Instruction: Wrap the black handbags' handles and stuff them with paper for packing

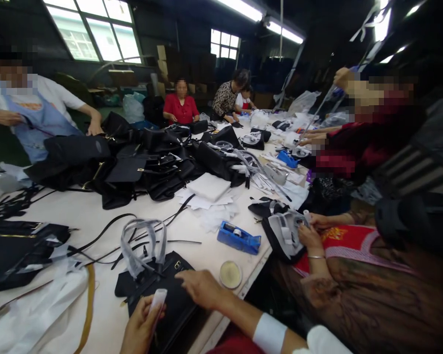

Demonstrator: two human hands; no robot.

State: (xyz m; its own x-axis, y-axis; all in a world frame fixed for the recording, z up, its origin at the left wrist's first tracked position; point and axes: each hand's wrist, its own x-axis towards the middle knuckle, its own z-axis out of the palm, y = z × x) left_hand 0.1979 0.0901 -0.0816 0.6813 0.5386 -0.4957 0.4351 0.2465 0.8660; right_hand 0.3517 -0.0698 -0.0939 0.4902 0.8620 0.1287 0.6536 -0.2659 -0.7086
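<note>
Lying at seven o'clock in our view, the black handbag (pixel 179 297) meets our right hand (pixel 203 287) just beside its gold buckle (pixel 177 265); whether those fingers pinch anything, we cannot tell. Our left hand (pixel 140 319) is wrapped around a white roll (pixel 158 297). We judge the bag light, soft-sided and easily creased, best gripped by its plastic-wrapped handles (pixel 135 265) toward eleven o'clock, though the wrapping looks slippery.

Lit by bright strip lights (pixel 241 8) overhead and paned windows (pixel 112 37) in a dark wall (pixel 186 27), with stacked cardboard boxes (pixel 163 69) beyond a long pale tabletop (pixel 77 206).
</note>
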